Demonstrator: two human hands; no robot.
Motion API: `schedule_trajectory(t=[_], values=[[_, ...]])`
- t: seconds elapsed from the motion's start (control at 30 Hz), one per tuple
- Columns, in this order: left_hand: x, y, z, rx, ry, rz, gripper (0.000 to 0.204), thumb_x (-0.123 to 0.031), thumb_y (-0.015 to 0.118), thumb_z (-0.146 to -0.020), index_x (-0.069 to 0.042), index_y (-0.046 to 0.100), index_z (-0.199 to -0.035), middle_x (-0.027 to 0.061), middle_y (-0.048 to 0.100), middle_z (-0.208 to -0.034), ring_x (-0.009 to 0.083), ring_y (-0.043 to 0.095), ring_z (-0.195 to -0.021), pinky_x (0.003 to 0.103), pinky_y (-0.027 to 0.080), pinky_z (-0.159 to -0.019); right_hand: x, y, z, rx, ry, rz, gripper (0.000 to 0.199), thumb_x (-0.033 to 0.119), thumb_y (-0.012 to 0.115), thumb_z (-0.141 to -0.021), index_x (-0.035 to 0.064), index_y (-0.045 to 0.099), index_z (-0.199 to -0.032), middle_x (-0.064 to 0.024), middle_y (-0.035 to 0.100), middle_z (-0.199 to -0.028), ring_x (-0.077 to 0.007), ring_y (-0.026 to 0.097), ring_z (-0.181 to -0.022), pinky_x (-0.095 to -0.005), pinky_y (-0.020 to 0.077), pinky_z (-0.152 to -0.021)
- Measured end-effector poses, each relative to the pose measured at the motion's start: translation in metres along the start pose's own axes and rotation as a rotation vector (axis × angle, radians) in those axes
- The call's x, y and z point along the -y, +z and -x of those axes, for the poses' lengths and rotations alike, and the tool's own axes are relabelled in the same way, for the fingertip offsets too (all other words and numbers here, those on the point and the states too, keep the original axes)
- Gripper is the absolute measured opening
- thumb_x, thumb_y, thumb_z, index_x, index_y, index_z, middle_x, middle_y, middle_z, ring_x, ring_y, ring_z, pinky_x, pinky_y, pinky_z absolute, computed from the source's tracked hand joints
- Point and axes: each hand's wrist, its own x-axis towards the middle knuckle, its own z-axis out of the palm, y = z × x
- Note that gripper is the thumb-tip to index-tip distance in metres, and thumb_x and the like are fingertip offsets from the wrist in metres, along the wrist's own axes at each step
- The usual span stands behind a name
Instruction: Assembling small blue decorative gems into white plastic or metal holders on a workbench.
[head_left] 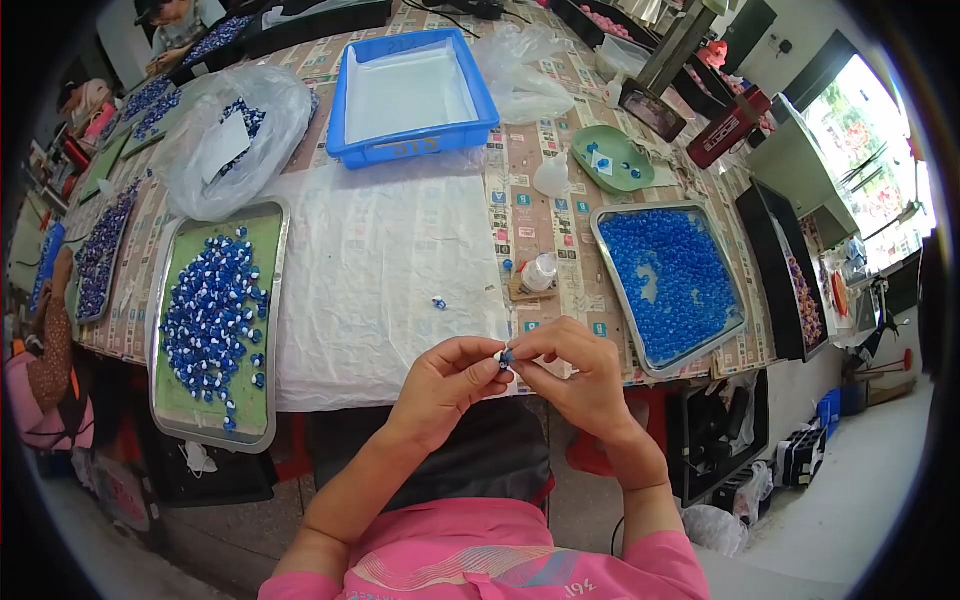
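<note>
Just above the table's near edge, my two hands meet around a small blue-and-white plastic piece (pixel 503 358). My left hand (pixel 440 388) grips it between thumb and fingers. From the other side my right hand (pixel 582 378) pinches at the same piece, its fingertips partly covering it. A similar blue-and-white piece (pixel 439 303) lies on the white paper (pixel 390 250) ahead of my hands. To the left, a metal tray (pixel 283 330) with a green lining bears many blue-and-white pieces. On the right, another metal tray (pixel 598 235) holds many translucent blue pieces.
A small clear bottle (pixel 541 271) stands on a block near my right hand. Farther back are a blue plastic bin (pixel 410 150), a green dish (pixel 600 160) with few pieces, a phone (pixel 652 110) and a plastic bag (pixel 195 170). Other people sit along the left side.
</note>
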Motion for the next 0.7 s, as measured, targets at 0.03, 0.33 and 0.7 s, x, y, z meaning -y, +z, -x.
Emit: schedule_trajectory(t=[0.03, 0.33, 0.7], values=[[0.000, 0.002, 0.000, -0.002, -0.007, -0.005, 0.023, -0.006, 0.061, -0.095, 0.001, 0.062, -0.117, 0.0099, 0.068, -0.105, 0.0171, 0.069, -0.092, 0.030, 0.057, -0.084, -0.001, -0.001, 0.001, 0.014, 0.004, -0.011, 0.019, -0.002, 0.075, -0.072, 0.0061, 0.071, -0.089, -0.0080, 0.070, -0.087, -0.0232, 0.067, -0.082, -0.0319, 0.0528, -0.071], [-0.004, 0.010, 0.003, -0.004, -0.099, -0.011, 0.021, -0.008, 0.064, -0.093, 0.002, 0.065, -0.112, 0.0108, 0.070, -0.098, 0.0168, 0.069, -0.086, 0.028, 0.059, -0.077, -0.001, -0.013, 0.002, 0.095, 0.024, -0.084, 0.014, -0.004, 0.074, -0.070, 0.0044, 0.071, -0.080, -0.0055, 0.071, -0.082, -0.0187, 0.065, -0.075, -0.0296, 0.0509, -0.066], [0.000, 0.010, -0.001, -0.001, -0.158, -0.001, 0.017, -0.005, 0.065, -0.092, 0.002, 0.066, -0.108, 0.0112, 0.070, -0.095, 0.0157, 0.069, -0.082, 0.028, 0.059, -0.075, -0.014, -0.024, 0.001, 0.190, 0.045, -0.189, 0.015, -0.003, 0.075, -0.072, 0.0033, 0.072, -0.085, -0.0074, 0.072, -0.085, -0.0187, 0.068, -0.078, -0.0288, 0.0512, -0.069]])
